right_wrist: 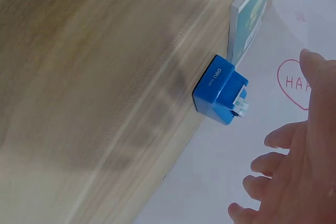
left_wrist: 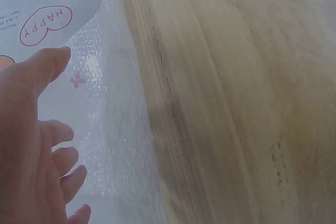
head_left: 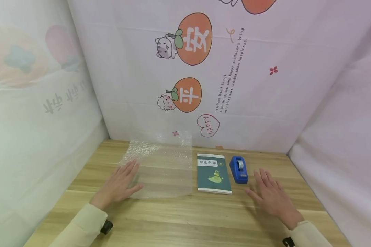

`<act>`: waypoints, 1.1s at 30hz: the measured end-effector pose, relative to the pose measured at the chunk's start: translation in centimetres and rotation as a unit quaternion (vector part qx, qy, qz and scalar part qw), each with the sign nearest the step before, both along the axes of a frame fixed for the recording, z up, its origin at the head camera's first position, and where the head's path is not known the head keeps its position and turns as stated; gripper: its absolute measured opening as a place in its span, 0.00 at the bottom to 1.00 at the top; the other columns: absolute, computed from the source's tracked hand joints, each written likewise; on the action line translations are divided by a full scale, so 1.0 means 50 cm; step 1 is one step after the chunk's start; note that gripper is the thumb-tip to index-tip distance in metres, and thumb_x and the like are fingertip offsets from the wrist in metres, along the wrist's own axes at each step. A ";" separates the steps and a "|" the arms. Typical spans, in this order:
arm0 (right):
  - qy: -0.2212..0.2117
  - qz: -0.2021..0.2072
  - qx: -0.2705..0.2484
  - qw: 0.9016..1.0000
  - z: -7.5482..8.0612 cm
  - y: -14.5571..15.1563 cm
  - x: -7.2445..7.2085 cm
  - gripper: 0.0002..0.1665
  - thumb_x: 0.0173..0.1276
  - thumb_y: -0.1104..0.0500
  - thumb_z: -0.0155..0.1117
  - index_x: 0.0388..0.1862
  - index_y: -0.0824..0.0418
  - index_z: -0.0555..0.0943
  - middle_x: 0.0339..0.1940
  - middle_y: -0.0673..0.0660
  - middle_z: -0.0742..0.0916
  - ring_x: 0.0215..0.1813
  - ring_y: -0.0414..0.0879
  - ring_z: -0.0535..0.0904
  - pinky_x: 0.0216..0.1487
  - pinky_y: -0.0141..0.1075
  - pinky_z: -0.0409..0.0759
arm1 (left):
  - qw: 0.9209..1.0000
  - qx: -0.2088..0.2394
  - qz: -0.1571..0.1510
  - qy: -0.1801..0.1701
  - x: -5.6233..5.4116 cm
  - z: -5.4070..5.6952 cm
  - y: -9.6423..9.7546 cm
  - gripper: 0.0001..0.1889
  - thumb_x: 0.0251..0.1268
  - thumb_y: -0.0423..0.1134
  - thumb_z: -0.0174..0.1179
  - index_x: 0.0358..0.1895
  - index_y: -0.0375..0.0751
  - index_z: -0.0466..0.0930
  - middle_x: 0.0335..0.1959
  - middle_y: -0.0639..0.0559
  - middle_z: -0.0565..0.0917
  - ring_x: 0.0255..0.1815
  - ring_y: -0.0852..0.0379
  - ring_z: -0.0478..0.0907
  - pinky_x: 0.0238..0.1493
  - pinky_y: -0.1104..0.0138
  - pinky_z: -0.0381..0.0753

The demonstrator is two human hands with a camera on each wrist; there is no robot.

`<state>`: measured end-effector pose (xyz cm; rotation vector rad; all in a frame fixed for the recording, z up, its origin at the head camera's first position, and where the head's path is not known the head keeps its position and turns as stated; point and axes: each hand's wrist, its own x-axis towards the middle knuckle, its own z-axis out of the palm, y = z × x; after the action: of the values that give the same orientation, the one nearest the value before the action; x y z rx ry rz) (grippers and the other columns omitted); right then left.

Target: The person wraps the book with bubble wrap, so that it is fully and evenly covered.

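Observation:
My left hand [head_left: 119, 185] is at the left edge of a clear sheet of bubble wrap [head_left: 164, 171], fingers straight and overlapping it in the head view. In the left wrist view the bubble wrap [left_wrist: 123, 114] lies past the fingertips. My right hand [head_left: 273, 195] is to the right of a blue tape dispenser [head_left: 239, 170], fingers extended, holding nothing. A green book [head_left: 214, 175] with a white title label lies between the bubble wrap and the dispenser. The right wrist view shows the dispenser [right_wrist: 218, 90] with a bit of tape at its cutter, beside the book [right_wrist: 251, 19].
The wooden table [head_left: 173, 223] carries all these things. A white cloth [head_left: 136, 75] printed with orange fruit and lettering hangs behind it, and more white cloth walls [head_left: 343, 137] stand at both sides. The bubble wrap's far edge reaches up to the back cloth.

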<state>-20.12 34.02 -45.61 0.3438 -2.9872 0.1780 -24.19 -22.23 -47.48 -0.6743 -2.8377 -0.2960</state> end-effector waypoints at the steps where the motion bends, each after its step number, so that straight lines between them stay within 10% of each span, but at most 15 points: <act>1: -0.001 0.000 -0.002 1.000 0.000 0.000 0.000 0.54 0.81 0.32 0.52 0.85 0.71 0.54 0.84 0.79 0.57 0.83 0.78 0.54 0.77 0.77 0.54 | 1.000 -0.003 0.000 0.000 0.000 0.000 -0.001 0.44 0.76 0.58 0.59 0.83 0.32 0.57 0.85 0.34 0.59 0.84 0.33 0.59 0.83 0.35 0.57; 33: -0.015 0.091 0.017 0.996 0.063 -0.151 -0.071 0.55 0.81 0.33 0.53 0.85 0.72 0.51 0.88 0.71 0.55 0.88 0.69 0.51 0.84 0.65 0.57 | 0.999 -0.027 -0.033 -0.026 -0.033 0.046 -0.023 0.46 0.79 0.59 0.56 0.81 0.24 0.55 0.85 0.30 0.57 0.85 0.31 0.57 0.84 0.41 0.61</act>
<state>-23.65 26.46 -42.46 0.6234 -2.9891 0.1522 -25.86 -23.36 -45.20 -0.7847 -2.8860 -0.2513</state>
